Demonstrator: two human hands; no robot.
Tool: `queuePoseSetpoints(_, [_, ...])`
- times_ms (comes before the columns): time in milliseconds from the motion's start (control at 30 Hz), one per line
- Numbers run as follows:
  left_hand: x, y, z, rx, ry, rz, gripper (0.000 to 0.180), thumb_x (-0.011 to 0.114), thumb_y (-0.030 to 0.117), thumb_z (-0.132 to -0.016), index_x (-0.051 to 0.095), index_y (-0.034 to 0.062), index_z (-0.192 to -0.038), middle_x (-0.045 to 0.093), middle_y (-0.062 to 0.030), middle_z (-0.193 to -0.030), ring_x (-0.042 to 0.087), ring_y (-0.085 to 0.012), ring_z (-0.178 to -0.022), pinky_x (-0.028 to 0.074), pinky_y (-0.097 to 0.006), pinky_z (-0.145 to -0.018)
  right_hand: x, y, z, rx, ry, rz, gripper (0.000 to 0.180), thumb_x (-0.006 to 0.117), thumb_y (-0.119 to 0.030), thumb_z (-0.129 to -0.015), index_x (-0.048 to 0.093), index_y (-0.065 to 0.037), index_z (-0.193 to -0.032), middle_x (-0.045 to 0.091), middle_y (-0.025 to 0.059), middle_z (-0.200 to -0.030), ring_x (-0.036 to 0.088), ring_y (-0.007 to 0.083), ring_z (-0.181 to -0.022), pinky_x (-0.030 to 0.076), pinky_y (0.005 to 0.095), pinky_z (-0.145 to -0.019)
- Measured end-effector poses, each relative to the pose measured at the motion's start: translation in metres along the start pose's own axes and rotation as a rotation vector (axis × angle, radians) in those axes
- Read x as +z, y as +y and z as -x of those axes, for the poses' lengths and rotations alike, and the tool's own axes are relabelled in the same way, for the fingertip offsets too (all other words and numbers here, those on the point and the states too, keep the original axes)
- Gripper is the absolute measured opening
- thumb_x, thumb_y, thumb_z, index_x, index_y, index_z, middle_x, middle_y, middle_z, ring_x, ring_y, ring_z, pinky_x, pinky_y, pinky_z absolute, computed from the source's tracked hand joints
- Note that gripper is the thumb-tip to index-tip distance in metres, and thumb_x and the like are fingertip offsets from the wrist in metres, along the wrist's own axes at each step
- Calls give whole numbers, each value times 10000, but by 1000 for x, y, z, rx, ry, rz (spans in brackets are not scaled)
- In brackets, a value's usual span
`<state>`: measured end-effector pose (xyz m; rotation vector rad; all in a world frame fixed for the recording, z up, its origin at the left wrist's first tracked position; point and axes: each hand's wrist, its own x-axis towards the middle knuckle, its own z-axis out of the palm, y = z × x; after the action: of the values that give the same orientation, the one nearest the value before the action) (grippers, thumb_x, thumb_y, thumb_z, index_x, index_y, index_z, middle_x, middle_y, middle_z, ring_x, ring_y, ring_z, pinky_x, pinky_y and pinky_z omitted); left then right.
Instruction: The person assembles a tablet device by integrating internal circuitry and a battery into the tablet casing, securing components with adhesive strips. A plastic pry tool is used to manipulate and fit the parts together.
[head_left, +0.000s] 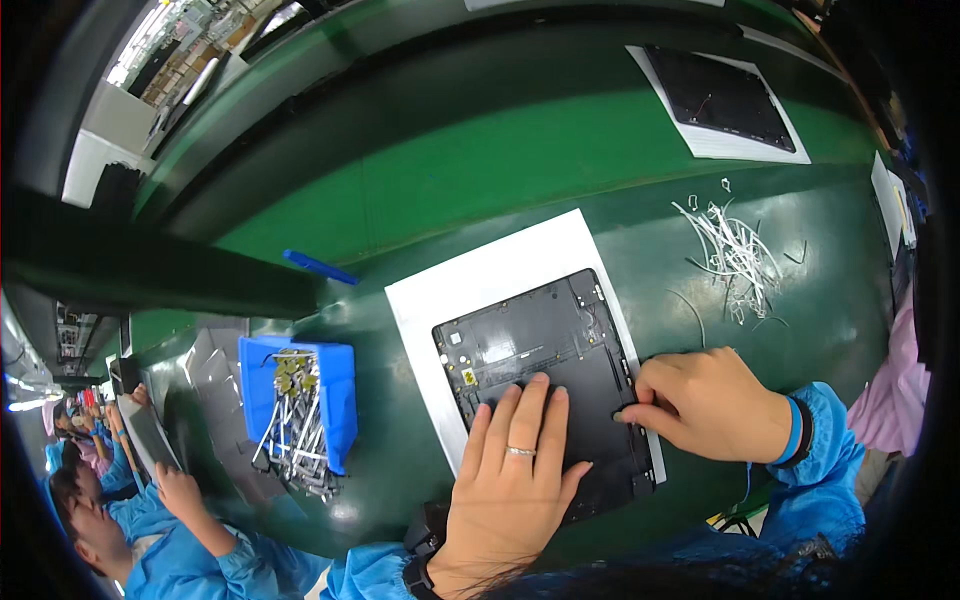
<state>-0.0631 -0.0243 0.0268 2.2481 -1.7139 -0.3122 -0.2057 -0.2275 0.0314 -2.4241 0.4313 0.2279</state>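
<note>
A flat black device panel with small fittings along its edges lies on a white sheet in front of me. My left hand rests flat on the panel's lower part, its fingers stretched out and a ring on one of them. At the panel's right edge is my right hand, with curled fingers and the thumb pressed in toward the index finger. Whatever may sit between those fingertips is too small or hidden to make out. The panel's lower left part is covered by my left hand.
To the left stands a blue bin full of thin metal pieces, with a blue bar-like object beyond it. White strips lie heaped at right. Another black panel sits farther back. A co-worker in blue is at left.
</note>
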Motion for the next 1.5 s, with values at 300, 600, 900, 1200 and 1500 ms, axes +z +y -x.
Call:
queuePoseSetpoints(300, [56, -1, 18, -30, -41, -166, 771, 666, 561, -948, 482, 108, -1544, 508, -155, -1566, 605, -344, -1281, 498, -573, -1040, 3, 10, -4, -94, 37, 15, 287, 798, -293, -886, 610, -81, -839, 593, 50, -730, 641, 244, -606, 495, 360, -522])
queuePoseSetpoints(600, [8, 14, 7, -86, -354, -253, 719, 715, 565, -912, 572, 189, -1508, 491, -105, -1589, 565, -274, -1376, 510, -456, -1117, -1, 8, -8, -127, 12, 11, 279, 814, -279, -863, 617, -85, -833, 586, 42, -746, 633, 207, -591, 488, 327, -501])
queuePoseSetpoints(900, [7, 15, 9, -87, -363, -302, 751, 681, 618, -929, 536, 217, -1547, 440, -121, -1625, 502, -323, -1442, 449, -491, -1176, 3, 5, -8, -137, 48, 30, 276, 817, -262, -859, 611, -80, -838, 595, 53, -754, 635, 224, -601, 495, 340, -517])
queuePoseSetpoints(1200, [26, 30, 24, -65, -258, -9, 689, 600, 597, -967, 526, 229, -1545, 358, -109, -1678, 395, -352, -1509, 330, -731, -1160, 1, 4, -2, -104, 58, 7, 260, 777, -265, -917, 621, -63, -868, 620, 81, -775, 657, 291, -654, 508, 408, -570])
queuePoseSetpoints(1500, [50, 22, 64, 127, -22, -37, 491, 557, 372, -1010, 592, 219, -1475, 429, -36, -1636, 386, -300, -1515, 243, -777, -1160, -49, -17, 21, 93, 46, -67, 280, 755, -316, -949, 709, -48, -1014, 714, 109, -874, 709, 310, -759, 560, 404, -665])
